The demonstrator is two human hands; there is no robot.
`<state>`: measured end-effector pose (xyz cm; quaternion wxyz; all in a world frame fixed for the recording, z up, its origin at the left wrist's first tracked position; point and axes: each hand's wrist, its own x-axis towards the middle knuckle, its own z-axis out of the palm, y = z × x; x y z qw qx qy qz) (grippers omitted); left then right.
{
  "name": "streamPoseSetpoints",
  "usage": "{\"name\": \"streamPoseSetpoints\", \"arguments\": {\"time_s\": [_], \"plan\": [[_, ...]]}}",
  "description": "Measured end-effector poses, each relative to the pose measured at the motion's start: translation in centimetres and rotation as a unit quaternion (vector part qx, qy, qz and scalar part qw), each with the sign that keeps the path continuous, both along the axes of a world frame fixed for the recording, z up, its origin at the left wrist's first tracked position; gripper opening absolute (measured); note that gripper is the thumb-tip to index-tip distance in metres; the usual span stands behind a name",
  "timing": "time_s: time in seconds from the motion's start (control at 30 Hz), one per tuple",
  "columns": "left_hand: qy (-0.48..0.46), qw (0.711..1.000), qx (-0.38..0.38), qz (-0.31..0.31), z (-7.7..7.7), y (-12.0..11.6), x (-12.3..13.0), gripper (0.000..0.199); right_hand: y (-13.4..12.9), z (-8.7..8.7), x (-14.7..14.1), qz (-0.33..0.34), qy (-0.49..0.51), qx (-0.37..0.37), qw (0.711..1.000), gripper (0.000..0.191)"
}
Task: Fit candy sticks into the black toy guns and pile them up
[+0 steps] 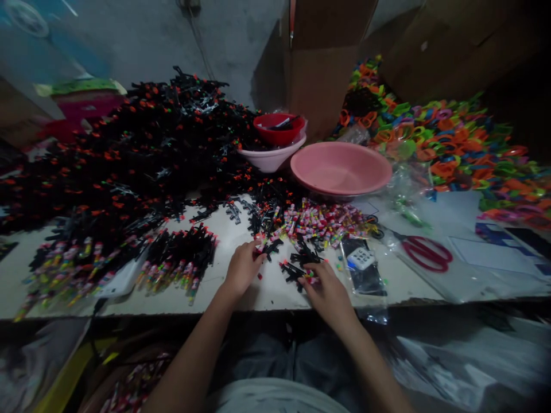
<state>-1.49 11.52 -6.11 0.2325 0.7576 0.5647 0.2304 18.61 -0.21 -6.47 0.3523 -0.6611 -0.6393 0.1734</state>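
My left hand (244, 267) is closed at the fingertips on a small black toy gun (272, 248), just above the white table. To its right, my right hand (330, 291) curls its thumb and fingers round something small and pinkish, mostly hidden. Loose black toy guns (293, 272) lie at its fingertips. Just beyond both hands spreads a heap of small pink and yellow tubes (325, 221). Left of my left hand is a bundle of toy guns with colourful tubes attached (181, 258).
A large pile of black toy guns (163, 137) fills the back left. Behind my hands stand a pink basin (342, 166) and a red bowl (279, 131). Red-handled scissors (426, 253) lie right, before a heap of colourful plastic pieces (456, 143). A white device (124, 275) sits left.
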Motion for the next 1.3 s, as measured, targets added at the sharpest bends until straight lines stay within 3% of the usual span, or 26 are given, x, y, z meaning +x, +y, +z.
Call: {"name": "streamPoseSetpoints", "arguments": {"time_s": [0.13,0.23,0.5,0.67,0.83,1.07,1.3], "plan": [[-0.048,0.998,-0.046,0.016,-0.1,-0.6,-1.1,0.048,0.2,-0.6,-0.5,0.002,0.0,0.022,1.0,0.024],[-0.1,0.991,-0.073,0.044,0.4,-1.3,-1.7,0.058,0.2,-0.3,0.9,-0.034,-0.003,0.057,0.998,0.021],[-0.286,0.945,-0.118,0.108,0.2,-2.6,-2.8,0.062,-1.8,-0.1,9.0,-0.233,-0.01,0.101,0.967,0.025],[-0.323,0.923,-0.183,0.096,1.7,-4.0,-2.1,0.054,-3.1,-1.7,13.1,-0.317,0.012,0.03,0.948,0.038],[-0.379,0.885,-0.25,0.108,2.2,-5.9,-0.8,0.055,-2.7,-3.6,15.1,-0.306,0.029,-0.071,0.949,0.038],[-0.442,0.836,-0.284,0.162,0.7,-6.6,-0.8,0.059,-0.9,-4.2,15.5,-0.319,0.037,-0.077,0.944,0.032],[-0.44,0.84,-0.283,0.141,0.7,-6.7,-0.8,0.057,-0.8,-4.2,15.5,-0.303,0.062,-0.045,0.95,0.03]]}}
